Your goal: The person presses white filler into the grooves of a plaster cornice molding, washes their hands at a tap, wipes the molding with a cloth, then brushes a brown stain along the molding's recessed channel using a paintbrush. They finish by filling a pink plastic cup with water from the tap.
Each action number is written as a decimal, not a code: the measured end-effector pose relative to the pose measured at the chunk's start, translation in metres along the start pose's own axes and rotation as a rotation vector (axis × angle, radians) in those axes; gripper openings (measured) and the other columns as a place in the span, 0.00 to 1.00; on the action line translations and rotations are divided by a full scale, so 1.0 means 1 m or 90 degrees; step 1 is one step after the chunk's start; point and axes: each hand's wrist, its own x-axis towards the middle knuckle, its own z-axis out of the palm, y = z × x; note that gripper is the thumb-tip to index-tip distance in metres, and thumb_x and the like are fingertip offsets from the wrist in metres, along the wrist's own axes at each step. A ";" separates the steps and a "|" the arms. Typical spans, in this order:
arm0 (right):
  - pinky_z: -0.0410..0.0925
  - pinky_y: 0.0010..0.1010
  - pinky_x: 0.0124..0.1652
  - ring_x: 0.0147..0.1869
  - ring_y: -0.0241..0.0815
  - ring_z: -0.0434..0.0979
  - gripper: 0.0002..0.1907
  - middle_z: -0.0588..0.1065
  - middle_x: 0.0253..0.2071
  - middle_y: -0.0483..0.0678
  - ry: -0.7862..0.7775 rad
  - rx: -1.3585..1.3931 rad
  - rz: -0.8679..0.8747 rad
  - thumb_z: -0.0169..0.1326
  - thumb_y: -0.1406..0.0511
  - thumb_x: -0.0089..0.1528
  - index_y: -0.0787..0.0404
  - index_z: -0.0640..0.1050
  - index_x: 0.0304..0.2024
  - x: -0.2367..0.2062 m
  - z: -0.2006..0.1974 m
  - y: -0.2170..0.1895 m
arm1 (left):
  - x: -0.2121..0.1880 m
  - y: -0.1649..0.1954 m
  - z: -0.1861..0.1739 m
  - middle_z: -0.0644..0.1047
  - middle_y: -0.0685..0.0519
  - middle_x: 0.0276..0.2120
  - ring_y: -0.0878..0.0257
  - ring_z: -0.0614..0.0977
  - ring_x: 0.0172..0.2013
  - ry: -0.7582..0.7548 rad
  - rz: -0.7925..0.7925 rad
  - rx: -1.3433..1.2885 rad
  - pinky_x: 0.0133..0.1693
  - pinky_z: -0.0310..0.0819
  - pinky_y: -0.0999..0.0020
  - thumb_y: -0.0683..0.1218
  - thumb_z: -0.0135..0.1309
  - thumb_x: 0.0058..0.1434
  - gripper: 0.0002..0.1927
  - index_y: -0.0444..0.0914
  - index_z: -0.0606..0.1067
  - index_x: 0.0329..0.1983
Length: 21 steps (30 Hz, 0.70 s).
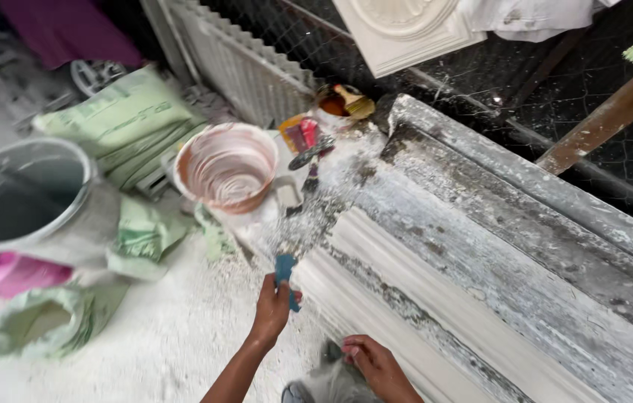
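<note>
My left hand [272, 310] grips the blue handle of a wide scraper [303, 227], whose plaster-caked blade lies blurred over the near end of a long white moulded cornice mould [481, 254]. My right hand [378, 363] rests with curled fingers on the mould's lower edge, near my knee; I cannot tell whether it holds anything. The mould runs diagonally from the upper middle to the lower right, crusted with grey and white plaster.
An orange bowl [227, 168] smeared with plaster stands left of the mould. A grey bucket [29, 198] and green sacks [122, 119] lie at the left. Brushes and small tools [316, 145] lie behind the bowl. A white corrugated panel [245, 63] leans at the back.
</note>
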 end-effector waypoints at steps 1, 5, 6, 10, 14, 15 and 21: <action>0.74 0.33 0.49 0.46 0.37 0.79 0.18 0.80 0.44 0.48 0.022 0.074 0.005 0.48 0.59 0.69 0.64 0.78 0.54 0.017 -0.006 0.002 | 0.028 0.011 0.013 0.78 0.51 0.34 0.62 0.86 0.34 -0.010 0.015 0.009 0.35 0.80 0.65 0.49 0.45 0.71 0.17 0.33 0.68 0.55; 0.73 0.33 0.47 0.42 0.38 0.79 0.19 0.80 0.44 0.48 0.086 0.176 0.090 0.48 0.58 0.69 0.64 0.77 0.55 0.065 -0.033 -0.001 | 0.119 0.060 0.064 0.76 0.51 0.33 0.62 0.84 0.31 -0.045 -0.057 -0.106 0.33 0.81 0.66 0.50 0.51 0.68 0.22 0.36 0.69 0.62; 0.73 0.33 0.47 0.43 0.38 0.79 0.19 0.80 0.44 0.48 0.090 0.163 0.054 0.49 0.58 0.68 0.64 0.77 0.55 0.084 -0.046 -0.013 | 0.145 0.074 0.077 0.74 0.51 0.31 0.61 0.83 0.29 -0.042 -0.097 -0.130 0.31 0.81 0.64 0.51 0.53 0.67 0.24 0.38 0.68 0.64; 0.75 0.34 0.48 0.44 0.39 0.80 0.20 0.80 0.47 0.49 0.120 0.128 -0.078 0.49 0.58 0.67 0.64 0.76 0.56 0.139 -0.103 -0.077 | 0.246 0.100 0.118 0.77 0.52 0.32 0.59 0.80 0.22 -0.044 -0.118 -0.085 0.23 0.67 0.64 0.50 0.57 0.67 0.22 0.38 0.69 0.60; 0.77 0.35 0.49 0.49 0.39 0.81 0.19 0.79 0.51 0.48 0.260 0.009 -0.150 0.46 0.57 0.69 0.61 0.75 0.57 0.177 -0.176 -0.173 | 0.343 0.092 0.155 0.76 0.48 0.33 0.55 0.81 0.25 -0.027 -0.086 -0.229 0.28 0.77 0.62 0.46 0.53 0.69 0.13 0.35 0.68 0.51; 0.75 0.36 0.48 0.51 0.37 0.79 0.18 0.78 0.51 0.49 0.283 0.015 -0.223 0.47 0.58 0.69 0.61 0.75 0.57 0.184 -0.198 -0.204 | 0.362 0.093 0.163 0.75 0.49 0.35 0.55 0.81 0.27 -0.008 -0.102 -0.292 0.30 0.80 0.60 0.44 0.51 0.68 0.11 0.38 0.67 0.50; 0.69 0.35 0.46 0.46 0.40 0.70 0.23 0.71 0.54 0.49 0.642 -0.128 -0.480 0.50 0.61 0.72 0.63 0.67 0.67 0.218 -0.304 -0.382 | 0.424 0.116 0.190 0.75 0.43 0.47 0.49 0.82 0.39 0.057 -0.193 -0.529 0.43 0.83 0.51 0.41 0.47 0.69 0.13 0.37 0.66 0.55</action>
